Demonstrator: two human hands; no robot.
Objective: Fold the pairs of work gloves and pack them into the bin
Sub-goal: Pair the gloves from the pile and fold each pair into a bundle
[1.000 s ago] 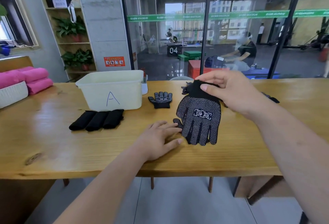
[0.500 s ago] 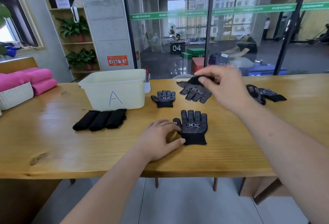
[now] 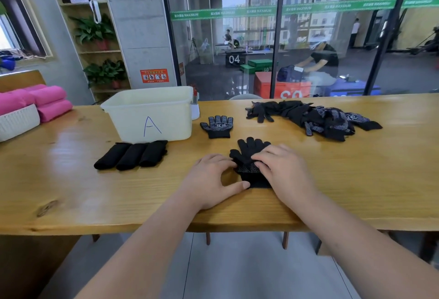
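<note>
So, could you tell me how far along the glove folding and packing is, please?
Done: three folded bundles lie in front of the bin, not yet packed; the bin's inside is hidden. In hand: the left hand and right hand press a glove pair flat. Left: a single flat glove, the loose pile, then packing everything.

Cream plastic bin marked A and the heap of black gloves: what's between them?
One black dotted work glove lying flat; a small white object beside the bin. Head view.
</note>
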